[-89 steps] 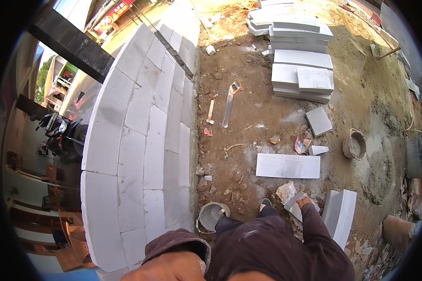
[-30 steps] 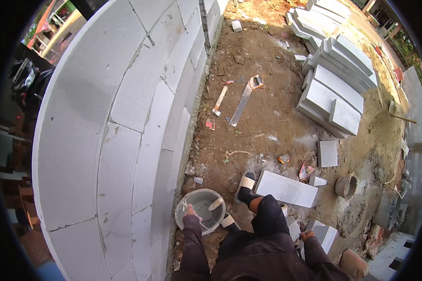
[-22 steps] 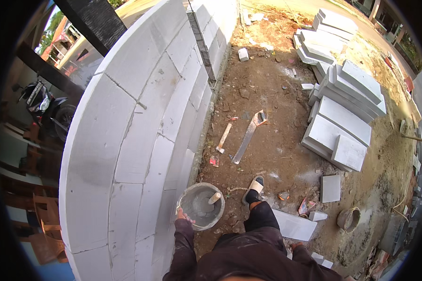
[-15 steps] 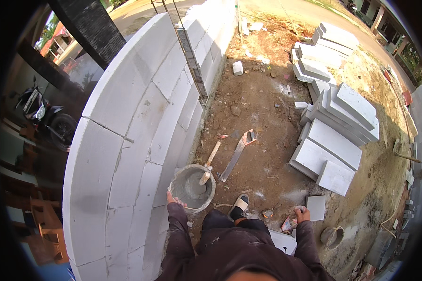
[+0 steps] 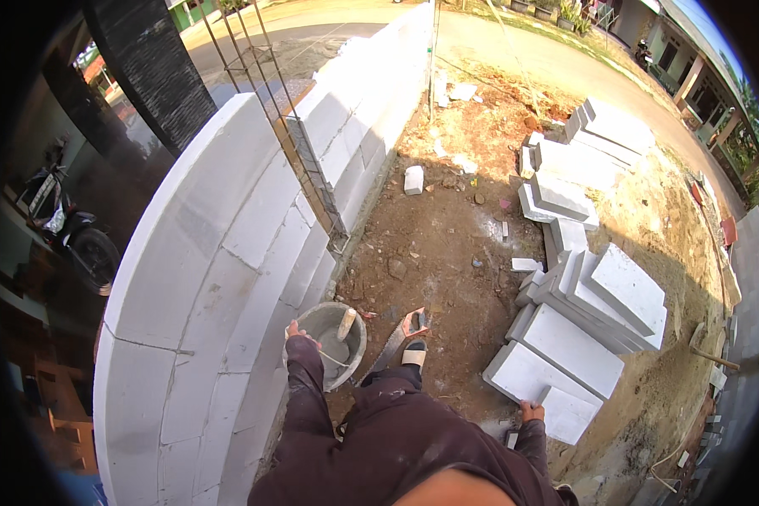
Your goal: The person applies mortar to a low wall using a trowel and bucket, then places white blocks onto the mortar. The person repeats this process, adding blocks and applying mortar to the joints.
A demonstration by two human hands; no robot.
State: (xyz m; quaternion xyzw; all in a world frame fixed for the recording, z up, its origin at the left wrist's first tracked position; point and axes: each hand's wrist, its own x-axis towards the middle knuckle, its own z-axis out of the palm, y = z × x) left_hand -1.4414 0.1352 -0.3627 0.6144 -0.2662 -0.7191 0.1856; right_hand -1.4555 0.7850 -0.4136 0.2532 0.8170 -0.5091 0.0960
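Observation:
My left hand [image 5: 302, 336] is closed at the rim of a round grey bucket [image 5: 359, 347], beside the pale block wall [image 5: 202, 337]. Inside the bucket is grey residue, and a tool with a wooden handle [image 5: 346, 325] stands up out of it. A thin cord or wire handle crosses its mouth near my fingers. My right hand [image 5: 531, 411] hangs with curled fingers at the near corner of a pale block [image 5: 568, 413]; its palm is hidden. A hand saw [image 5: 415, 321] lies just ahead of my sandalled foot [image 5: 414, 352], its blade partly covered by my leg.
Stacked pale blocks [image 5: 557, 346] line my right, with more stacks [image 5: 582, 160] farther ahead. Rebar [image 5: 299, 173] rises from a gap in the wall. A small block [image 5: 413, 180] and rubble lie on the dirt. A wooden-handled tool [image 5: 713, 354] rests at far right.
I have stepped forward, and the bucket has come along with my left hand, now nearer the saw. My right hand has moved from low beside me to the block stack's near corner.

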